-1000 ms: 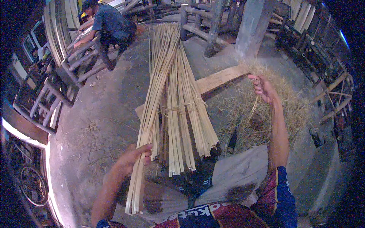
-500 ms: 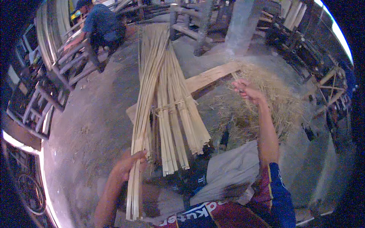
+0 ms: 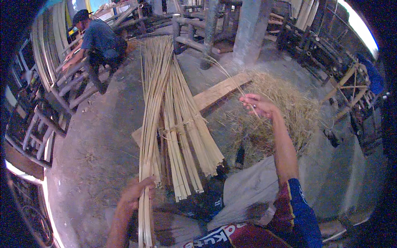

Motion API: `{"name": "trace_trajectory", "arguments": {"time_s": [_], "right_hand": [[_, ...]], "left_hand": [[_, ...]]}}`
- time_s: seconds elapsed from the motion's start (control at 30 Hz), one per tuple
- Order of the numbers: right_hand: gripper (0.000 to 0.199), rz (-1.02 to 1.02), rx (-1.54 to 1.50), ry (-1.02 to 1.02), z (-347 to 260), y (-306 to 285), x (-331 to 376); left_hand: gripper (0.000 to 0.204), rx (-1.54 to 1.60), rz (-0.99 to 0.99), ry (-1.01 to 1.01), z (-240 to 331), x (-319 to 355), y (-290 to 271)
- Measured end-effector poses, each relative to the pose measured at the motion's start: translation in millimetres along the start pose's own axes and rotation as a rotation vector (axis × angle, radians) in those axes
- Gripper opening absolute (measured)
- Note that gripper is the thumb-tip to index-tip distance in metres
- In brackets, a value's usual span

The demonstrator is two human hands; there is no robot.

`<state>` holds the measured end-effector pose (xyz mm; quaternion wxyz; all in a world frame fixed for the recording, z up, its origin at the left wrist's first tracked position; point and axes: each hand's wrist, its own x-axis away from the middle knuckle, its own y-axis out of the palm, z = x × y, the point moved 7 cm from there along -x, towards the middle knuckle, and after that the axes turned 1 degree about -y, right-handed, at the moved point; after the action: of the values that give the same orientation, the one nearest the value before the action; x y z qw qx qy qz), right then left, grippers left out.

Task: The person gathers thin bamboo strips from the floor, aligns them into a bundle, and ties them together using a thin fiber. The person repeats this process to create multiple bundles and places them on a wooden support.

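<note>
Long, thin pale strips, apparently split bamboo, lie in front of me in a fanned bundle (image 3: 184, 136), bound across the middle with a tie. Beside it on the left runs a loose bunch of strips (image 3: 149, 136), its near end reaching my lap. My left hand (image 3: 141, 191) is closed around this bunch near its lower end. Out to the right, my right hand (image 3: 257, 105) pinches a few thin strips (image 3: 229, 76) that point up and away to the left. A wooden plank (image 3: 221, 91) passes slantwise beneath the bundle.
A heap of straw-like shavings (image 3: 285, 109) covers the floor beyond my right forearm. At the far left a person in a dark shirt (image 3: 99, 39) bends over a pole frame (image 3: 78, 93). A concrete pillar (image 3: 247, 35) and bamboo furniture frames (image 3: 190, 35) stand at the back.
My right hand has shifted slightly left and down, and the strips in it now point away across the plank. My left hand keeps its grip, a little lower. The view has shifted slightly.
</note>
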<state>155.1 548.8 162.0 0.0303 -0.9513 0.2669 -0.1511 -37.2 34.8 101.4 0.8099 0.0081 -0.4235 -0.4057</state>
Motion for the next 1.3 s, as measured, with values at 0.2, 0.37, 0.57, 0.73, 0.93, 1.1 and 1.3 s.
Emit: {"name": "trace_trajectory", "arguments": {"time_s": [0.2, 0.37, 0.57, 0.73, 0.93, 1.1, 1.3], "right_hand": [[0.024, 0.201, 0.462, -0.144, -1, -5, -12], [0.026, 0.443, 0.599, -0.235, 27, -55, -25], [0.028, 0.559, 0.511, -0.225, 33, -78, -18], [0.026, 0.231, 0.153, -0.045, 41, -59, -23], [0.023, 0.189, -0.004, -0.018, 32, -46, -21], [0.028, 0.084, -0.099, -0.007, -3, -3, -1], [0.031, 0.008, -0.139, -0.059, -3, -7, 3]], "left_hand": [[0.018, -0.081, 0.085, -0.003, -4, 1, -13], [0.018, -0.026, 0.062, -0.01, -3, -5, -1], [0.019, 0.045, 0.025, -0.031, -4, -5, 6], [0.021, 0.06, 0.05, -0.032, -9, -9, -2], [0.023, 0.046, 0.056, -0.014, -6, -11, 2], [0.02, -0.09, 0.094, -0.011, -6, -9, -10], [0.019, -0.062, 0.058, -0.008, 2, -1, 12]]}}
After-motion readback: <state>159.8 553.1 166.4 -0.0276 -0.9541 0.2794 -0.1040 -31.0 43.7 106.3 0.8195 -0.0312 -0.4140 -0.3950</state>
